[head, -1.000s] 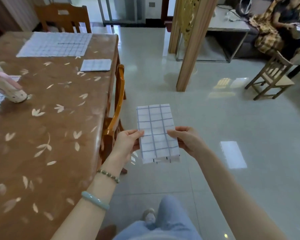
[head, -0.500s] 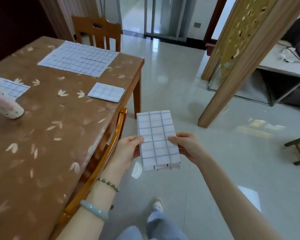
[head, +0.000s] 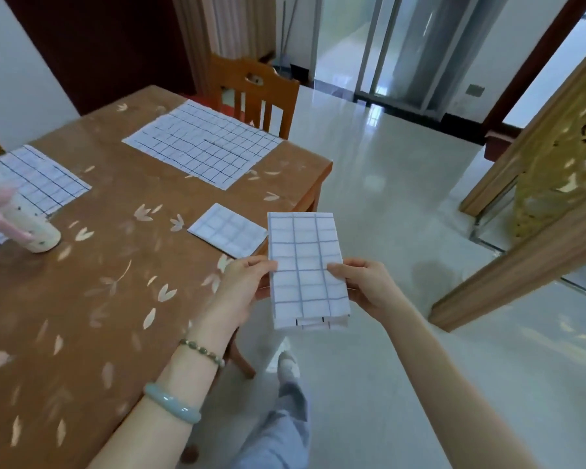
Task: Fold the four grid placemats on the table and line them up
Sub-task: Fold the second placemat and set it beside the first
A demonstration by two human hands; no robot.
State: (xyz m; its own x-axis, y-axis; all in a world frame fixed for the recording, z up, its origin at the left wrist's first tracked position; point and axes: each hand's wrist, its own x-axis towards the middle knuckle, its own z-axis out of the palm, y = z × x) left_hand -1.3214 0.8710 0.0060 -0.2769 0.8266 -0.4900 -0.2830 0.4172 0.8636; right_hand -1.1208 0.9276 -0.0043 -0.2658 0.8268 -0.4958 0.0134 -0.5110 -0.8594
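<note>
Hands, left hand (head: 242, 282) and right hand (head: 366, 287), pinch a folded grid placemat (head: 307, 270) in air, long axis away from the body; the folded placemat (head: 229, 230) on the counter (head: 115, 282) lies just left, nearer the left-hand grip.

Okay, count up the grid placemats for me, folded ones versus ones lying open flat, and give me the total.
Folded white grid placemats: 2, one held in both hands, one on the brown table
Open flat white grid placemats: 2, far end, left edge
Total: 4
</note>
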